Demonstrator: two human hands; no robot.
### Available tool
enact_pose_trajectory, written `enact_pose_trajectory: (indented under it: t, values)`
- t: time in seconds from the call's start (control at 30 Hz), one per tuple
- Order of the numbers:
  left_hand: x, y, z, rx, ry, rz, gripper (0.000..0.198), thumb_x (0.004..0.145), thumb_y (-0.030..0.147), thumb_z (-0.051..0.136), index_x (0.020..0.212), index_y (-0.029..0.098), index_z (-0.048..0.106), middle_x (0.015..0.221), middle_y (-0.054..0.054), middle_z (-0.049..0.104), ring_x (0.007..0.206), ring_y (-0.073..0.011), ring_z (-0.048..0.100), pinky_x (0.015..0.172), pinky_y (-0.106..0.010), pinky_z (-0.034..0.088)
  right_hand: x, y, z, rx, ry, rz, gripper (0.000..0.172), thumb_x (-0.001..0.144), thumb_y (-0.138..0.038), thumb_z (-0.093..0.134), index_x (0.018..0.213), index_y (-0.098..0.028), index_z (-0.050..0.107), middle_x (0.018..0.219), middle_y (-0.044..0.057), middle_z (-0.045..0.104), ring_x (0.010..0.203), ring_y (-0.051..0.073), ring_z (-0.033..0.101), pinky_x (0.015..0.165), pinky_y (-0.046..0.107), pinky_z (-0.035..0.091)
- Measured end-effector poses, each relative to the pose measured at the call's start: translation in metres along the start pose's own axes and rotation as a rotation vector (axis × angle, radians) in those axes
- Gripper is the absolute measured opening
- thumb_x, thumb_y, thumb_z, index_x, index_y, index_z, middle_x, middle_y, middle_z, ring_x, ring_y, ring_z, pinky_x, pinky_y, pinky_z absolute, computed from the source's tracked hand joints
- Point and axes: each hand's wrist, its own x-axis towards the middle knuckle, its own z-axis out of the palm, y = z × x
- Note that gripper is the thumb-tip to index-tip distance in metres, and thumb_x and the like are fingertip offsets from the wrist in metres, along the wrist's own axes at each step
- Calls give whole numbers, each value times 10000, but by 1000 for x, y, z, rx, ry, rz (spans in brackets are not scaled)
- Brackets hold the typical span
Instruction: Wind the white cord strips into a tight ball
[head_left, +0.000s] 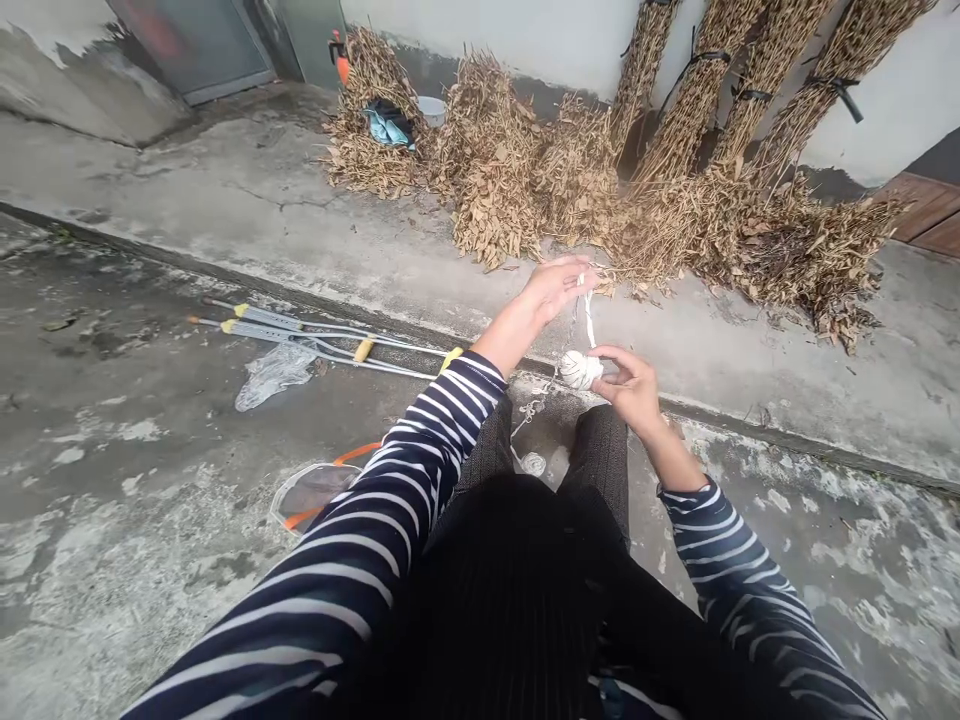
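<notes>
My right hand (631, 392) grips a ball of white cord (579, 370) between thumb and fingers, in front of my knees. A white strand (589, 318) runs up from the ball to my left hand (555, 286), which is above and to the left of it. The strand passes at the left fingers, which lie close together around it. More loose white cord (534, 408) hangs down below the ball. A smaller white coil (533, 464) lies on the ground between my legs.
Two metal crutches (330, 342) lie at the left, beside a clear plastic bag (276, 374). An orange-edged mesh item (319, 492) is partly behind my left sleeve. Beyond a low concrete step (247, 215), dried plant bundles (495, 170) lean along the wall.
</notes>
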Motion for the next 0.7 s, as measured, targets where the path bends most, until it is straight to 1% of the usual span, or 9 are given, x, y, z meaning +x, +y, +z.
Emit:
enact_pose_trajectory:
  t: [0.07, 0.13, 0.2, 0.27, 0.33, 0.4, 0.47, 0.57, 0.7]
  values:
    - [6, -5, -12, 139, 15, -92, 88, 850, 102, 662, 935, 120, 677, 887, -104, 755, 870, -179, 745, 933, -363, 588, -5, 1, 4, 207, 54, 95, 413, 558, -255, 857, 941, -237, 704, 1027, 43, 714, 949, 223, 666, 687, 312, 603]
    - [8, -9, -27, 401, 82, -114, 39, 829, 120, 682, 868, 124, 679, 824, -103, 744, 807, -199, 734, 867, -376, 592, -10, 6, 5, 375, 83, 191, 467, 514, -225, 857, 945, -247, 676, 968, 29, 724, 861, 214, 671, 622, 309, 604]
    - [3, -14, -40, 650, 162, -40, 62, 777, 77, 693, 795, 134, 679, 846, -99, 740, 853, -213, 722, 859, -357, 581, -15, 13, 3, 483, 77, 291, 494, 520, -210, 830, 981, -260, 658, 952, 15, 733, 745, 184, 657, 572, 302, 596]
    - [-13, -23, -48, 769, 156, 49, 118, 742, 47, 692, 808, 143, 706, 958, -89, 747, 915, -209, 709, 861, -320, 569, -20, 19, 1, 554, 56, 373, 506, 524, -191, 812, 998, -267, 655, 935, 3, 736, 678, 158, 640, 559, 287, 595]
    - [-39, -37, -50, 733, 12, 39, 165, 769, 96, 692, 914, 154, 747, 1102, -85, 740, 915, -196, 707, 812, -301, 572, -22, 23, -2, 618, 55, 432, 512, 512, -164, 811, 992, -263, 664, 909, -8, 736, 663, 145, 643, 551, 266, 595]
    - [-69, -54, -45, 599, -214, -49, 226, 812, 188, 694, 1026, 158, 759, 1220, -104, 717, 909, -196, 709, 740, -302, 577, -24, 24, -4, 666, 48, 468, 515, 491, -140, 815, 974, -252, 676, 877, -18, 735, 651, 136, 650, 525, 241, 586]
    - [-94, -71, -39, 433, -344, -142, 312, 807, 238, 720, 1107, 157, 749, 1213, -126, 725, 915, -196, 710, 726, -300, 575, -24, 22, -4, 688, 25, 477, 497, 485, -131, 815, 951, -243, 682, 835, -29, 730, 621, 124, 647, 492, 217, 571]
    - [-112, -89, -33, 315, -376, -195, 365, 747, 188, 755, 1109, 133, 752, 1077, -127, 770, 911, -186, 715, 792, -296, 562, -26, 17, -6, 676, -14, 489, 467, 487, -126, 819, 923, -232, 689, 804, -30, 730, 591, 117, 644, 472, 206, 563]
    - [-113, -90, -33, 428, -327, -123, 343, 685, 54, 707, 1011, 123, 787, 988, -88, 792, 878, -162, 718, 855, -279, 530, -33, 7, -7, 613, -23, 506, 538, 477, -129, 846, 985, -225, 699, 840, -11, 749, 620, 139, 667, 502, 234, 584]
